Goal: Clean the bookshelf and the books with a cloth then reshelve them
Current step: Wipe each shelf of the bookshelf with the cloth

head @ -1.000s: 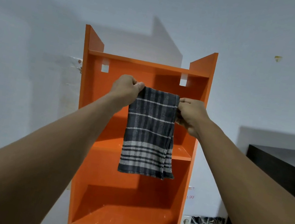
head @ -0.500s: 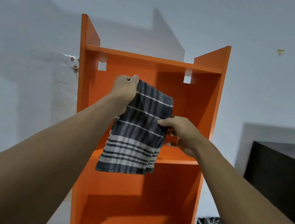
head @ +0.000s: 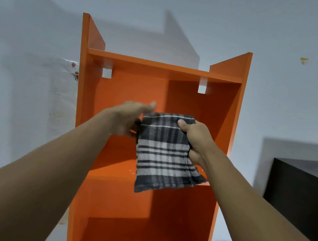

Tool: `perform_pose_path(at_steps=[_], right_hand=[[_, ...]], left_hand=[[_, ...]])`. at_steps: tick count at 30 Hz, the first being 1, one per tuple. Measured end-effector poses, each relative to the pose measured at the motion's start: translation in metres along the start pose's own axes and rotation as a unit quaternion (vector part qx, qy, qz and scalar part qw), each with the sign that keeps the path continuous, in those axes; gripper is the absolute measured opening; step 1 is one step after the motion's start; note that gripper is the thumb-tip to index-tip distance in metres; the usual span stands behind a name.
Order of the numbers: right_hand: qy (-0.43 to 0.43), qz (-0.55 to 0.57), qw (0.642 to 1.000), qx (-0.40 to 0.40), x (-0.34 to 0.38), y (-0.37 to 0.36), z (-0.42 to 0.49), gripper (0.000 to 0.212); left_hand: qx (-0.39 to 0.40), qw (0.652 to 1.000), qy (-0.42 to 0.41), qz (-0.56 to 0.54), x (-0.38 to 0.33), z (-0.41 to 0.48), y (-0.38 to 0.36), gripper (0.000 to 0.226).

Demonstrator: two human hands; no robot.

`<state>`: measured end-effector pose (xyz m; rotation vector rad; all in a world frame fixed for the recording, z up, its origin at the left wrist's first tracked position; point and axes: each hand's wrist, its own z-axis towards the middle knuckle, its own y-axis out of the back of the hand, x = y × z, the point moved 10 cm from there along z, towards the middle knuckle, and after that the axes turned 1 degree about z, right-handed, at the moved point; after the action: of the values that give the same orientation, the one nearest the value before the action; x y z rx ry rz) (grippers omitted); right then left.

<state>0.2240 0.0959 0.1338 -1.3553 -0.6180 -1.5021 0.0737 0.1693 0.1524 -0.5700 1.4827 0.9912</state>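
The checked cloth (head: 160,154) hangs folded in the air in front of the orange bookshelf (head: 218,114), level with its upper compartment, and its lower corner droops past the front edge of the shelf board below. The right hand (head: 194,141) has its grip clamped on the cloth's right edge, thumb over the front. The left hand (head: 126,119) is at the cloth's upper left corner (too blurred to tell whether its grip is closed). The 2 visible compartments hold no books. A dark cabinet (head: 305,199) stands to the right.
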Motion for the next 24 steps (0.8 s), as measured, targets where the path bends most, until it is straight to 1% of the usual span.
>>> perform_pose_path(at_steps=[1, 2, 4, 5, 7, 8, 9, 11, 13, 14, 15, 16, 17, 19, 21, 22, 24], right_hand=[[-0.002, -0.008, 1.0, -0.015, 0.0, 0.006, 0.005, 0.01], [-0.013, -0.015, 0.999, -0.029, -0.001, 0.012, 0.007, 0.011], [-0.039, -0.013, 0.998, -0.043, -0.003, 0.022, 0.01, 0.009], [-0.044, 0.003, 0.998, -0.042, -0.002, 0.024, 0.01, 0.017], [-0.036, 0.052, 0.998, -0.026, 0.001, 0.027, 0.013, 0.058], [-0.035, 0.047, 0.998, -0.009, 0.002, 0.027, 0.013, 0.073], [-0.042, 0.012, 0.999, 0.017, 0.002, 0.023, 0.012, 0.076], [-0.052, -0.074, 0.994, 0.061, -0.002, 0.017, 0.01, 0.064], [-0.034, -0.123, 0.991, 0.044, 0.002, 0.022, 0.013, 0.048], [-0.024, -0.138, 0.99, 0.032, 0.005, 0.027, 0.015, 0.042], [-0.015, -0.154, 0.988, 0.027, 0.009, 0.029, 0.016, 0.038], [-0.005, -0.18, 0.983, 0.029, 0.013, 0.03, 0.015, 0.034], [0.007, -0.22, 0.975, 0.034, 0.016, 0.03, 0.014, 0.03], [0.033, -0.316, 0.948, 0.036, 0.021, 0.029, 0.01, 0.018], [0.057, -0.361, 0.931, 0.022, 0.027, 0.028, 0.005, 0.014], [0.065, -0.357, 0.932, 0.017, 0.029, 0.028, 0.004, 0.016], [0.07, -0.313, 0.947, 0.026, 0.03, 0.026, -0.001, 0.018]], left_hand=[[0.038, 0.999, 0.014, 0.021, 0.007, -0.002, -0.009, 0.031], [0.048, 0.999, 0.018, 0.014, 0.011, -0.001, -0.013, 0.034], [0.023, 0.999, 0.005, -0.042, 0.014, 0.01, -0.013, 0.05], [0.002, 0.998, -0.003, -0.06, 0.013, 0.014, -0.012, 0.049], [-0.048, 0.994, -0.02, -0.097, 0.013, 0.022, -0.007, 0.036], [-0.066, 0.99, -0.027, -0.118, 0.013, 0.026, -0.005, 0.028], [-0.079, 0.987, -0.033, -0.139, 0.012, 0.03, -0.004, 0.022], [-0.08, 0.982, -0.044, -0.165, 0.009, 0.033, -0.004, 0.019], [-0.048, 0.985, -0.052, -0.155, 0.003, 0.031, -0.009, 0.028], [-0.033, 0.991, -0.059, -0.114, 0.0, 0.03, -0.012, 0.035], [-0.028, 0.996, -0.069, -0.05, -0.002, 0.029, -0.013, 0.039], [-0.034, 0.996, -0.082, 0.017, -0.004, 0.028, -0.014, 0.038], [-0.052, 0.991, -0.099, 0.07, -0.007, 0.027, -0.012, 0.034], [-0.09, 0.979, -0.139, 0.12, -0.015, 0.025, -0.007, 0.022], [-0.091, 0.973, -0.17, 0.125, -0.02, 0.022, -0.01, 0.02], [-0.08, 0.974, -0.18, 0.116, -0.021, 0.021, -0.013, 0.02], [-0.072, 0.977, -0.188, 0.069, -0.02, 0.021, -0.019, 0.019]])
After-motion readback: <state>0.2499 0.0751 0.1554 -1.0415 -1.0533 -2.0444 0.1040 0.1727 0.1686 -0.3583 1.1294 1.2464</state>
